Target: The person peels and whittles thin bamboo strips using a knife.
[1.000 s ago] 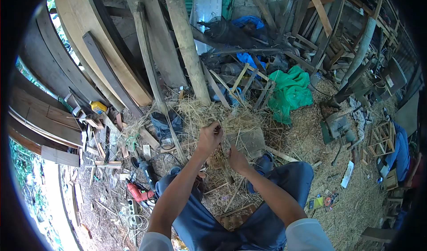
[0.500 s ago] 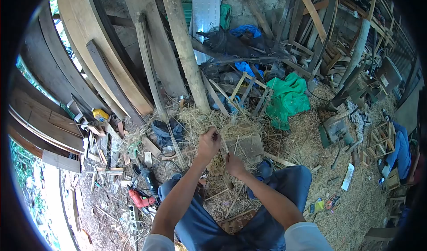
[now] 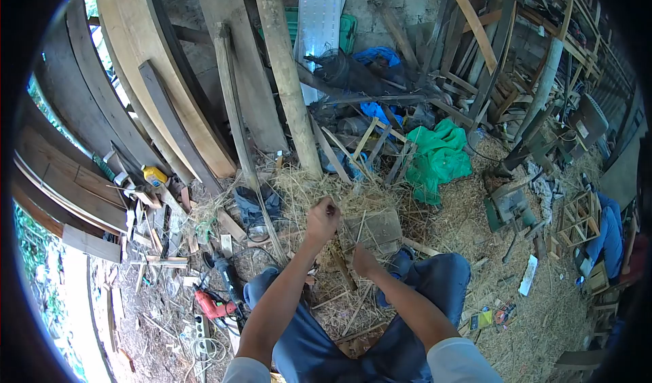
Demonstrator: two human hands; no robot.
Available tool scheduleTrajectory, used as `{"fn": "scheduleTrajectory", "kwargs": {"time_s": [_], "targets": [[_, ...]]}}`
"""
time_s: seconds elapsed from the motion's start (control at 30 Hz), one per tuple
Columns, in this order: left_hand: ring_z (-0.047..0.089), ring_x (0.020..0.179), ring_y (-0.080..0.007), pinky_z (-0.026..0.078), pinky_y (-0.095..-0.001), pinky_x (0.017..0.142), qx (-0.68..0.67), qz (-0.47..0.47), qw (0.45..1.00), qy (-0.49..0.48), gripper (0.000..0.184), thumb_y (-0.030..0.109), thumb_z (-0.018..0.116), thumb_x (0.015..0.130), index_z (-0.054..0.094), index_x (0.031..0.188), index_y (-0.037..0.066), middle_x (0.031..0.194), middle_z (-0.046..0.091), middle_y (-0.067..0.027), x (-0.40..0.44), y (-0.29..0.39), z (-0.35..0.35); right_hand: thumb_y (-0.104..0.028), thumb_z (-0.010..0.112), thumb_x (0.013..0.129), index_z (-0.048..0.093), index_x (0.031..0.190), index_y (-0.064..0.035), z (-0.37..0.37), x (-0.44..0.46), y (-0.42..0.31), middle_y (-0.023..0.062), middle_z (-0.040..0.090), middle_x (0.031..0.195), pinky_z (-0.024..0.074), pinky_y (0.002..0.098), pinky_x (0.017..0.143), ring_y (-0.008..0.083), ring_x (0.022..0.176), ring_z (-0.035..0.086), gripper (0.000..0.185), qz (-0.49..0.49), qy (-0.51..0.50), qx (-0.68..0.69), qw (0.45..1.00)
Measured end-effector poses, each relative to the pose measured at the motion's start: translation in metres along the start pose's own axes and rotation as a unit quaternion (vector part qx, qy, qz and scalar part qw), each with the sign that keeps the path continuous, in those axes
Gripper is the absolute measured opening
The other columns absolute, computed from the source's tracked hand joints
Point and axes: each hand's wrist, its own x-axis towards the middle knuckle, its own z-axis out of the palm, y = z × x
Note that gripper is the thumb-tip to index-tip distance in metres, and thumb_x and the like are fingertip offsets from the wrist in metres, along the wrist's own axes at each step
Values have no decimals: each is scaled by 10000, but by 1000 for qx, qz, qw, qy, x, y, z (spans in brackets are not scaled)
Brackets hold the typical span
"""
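My left hand [image 3: 323,221] is closed in a fist around the upper end of a narrow wooden stick [image 3: 344,269], which slants down towards the ground between my knees. My right hand [image 3: 367,261] is also closed, a little lower and to the right. From its fist a thin, pale, blade-like tool [image 3: 360,228] points upward, apart from the stick; its handle is hidden in my fingers. Behind the hands, a flat grey-brown block [image 3: 382,230] lies among straw and shavings.
A red power drill [image 3: 214,305] and an angle grinder [image 3: 225,271] lie left of my legs, near a power strip [image 3: 202,330]. A green plastic sheet [image 3: 438,159] is heaped ahead right. Planks [image 3: 163,70] and a pole [image 3: 288,77] lean ahead. At far right shows another person's blue trouser leg [image 3: 606,230].
My right hand has moved slightly right and down, and the thin tool has come away from the stick. My left hand stays nearly in place. The view has shifted a little.
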Motion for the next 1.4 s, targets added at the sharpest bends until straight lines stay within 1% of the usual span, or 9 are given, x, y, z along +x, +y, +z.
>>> {"fn": "scheduleTrajectory", "kwargs": {"time_s": [0.17,0.3,0.37,0.47,0.6,0.7,0.87,1.17,1.4], "targets": [[663,622,-228,495,-313,562,-98,-17,989,108,108,1,607,781,504,801,-22,707,622,-175,13,-6,-21,-131,497,883,415,1163,72,-20,5,-13,304,605,918,475,485,727,414,887,609,356,84,-31,-63,994],[662,649,-180,493,-284,573,-185,-73,975,100,95,-5,572,842,483,840,-38,717,633,-138,17,-13,-50,-164,523,875,502,1102,60,-75,-7,-51,254,621,857,478,463,706,367,855,621,320,10,-42,-186,982],[663,686,-194,516,-285,604,-285,-122,945,107,79,0,556,877,496,891,-49,780,641,-135,19,-16,-58,-221,527,880,575,970,36,-94,-18,-73,201,618,785,462,468,687,345,790,619,276,48,102,55,992],[643,784,-203,558,-313,707,-414,-150,889,125,89,54,562,904,532,943,-20,858,616,-114,17,-18,-75,-258,548,885,593,928,23,-101,-10,-80,160,604,724,451,429,649,319,693,602,288,-37,225,103,968],[646,846,-233,555,-348,770,-486,-172,850,108,135,94,564,913,545,983,-20,903,618,-128,19,-4,-90,-352,571,890,607,924,-24,-120,-37,-111,77,553,660,393,341,578,201,587,519,332,-139,201,71,967],[648,872,-237,542,-346,790,-507,-164,839,108,153,117,566,917,552,991,-16,915,624,-125,20,-3,-92,-319,580,895,611,932,-5,-128,-59,-132,79,547,605,399,357,575,198,569,535,318,-135,116,46,983],[651,878,-229,529,-333,798,-534,-161,818,141,127,115,556,922,564,981,3,923,632,-116,22,-2,-95,-198,596,903,643,952,-19,-132,-69,-144,-10,638,708,363,256,526,43,540,432,191,-181,67,101,976],[658,840,-238,561,-353,734,-525,-132,841,8,172,-12,536,873,551,1044,-8,933,638,-121,10,22,-78,-215,607,881,663,876,-25,-119,-61,-147,10,659,684,383,267,539,89,543,494,199,-213,102,160,958],[663,829,-232,550,-334,720,-549,-125,822,80,196,102,570,908,557,1081,10,926,632,-101,17,11,-92,-154,602,893,618,898,-12,-125,-72,-153,20,666,719,379,244,543,56,560,497,143,-193,82,137,968]]}}
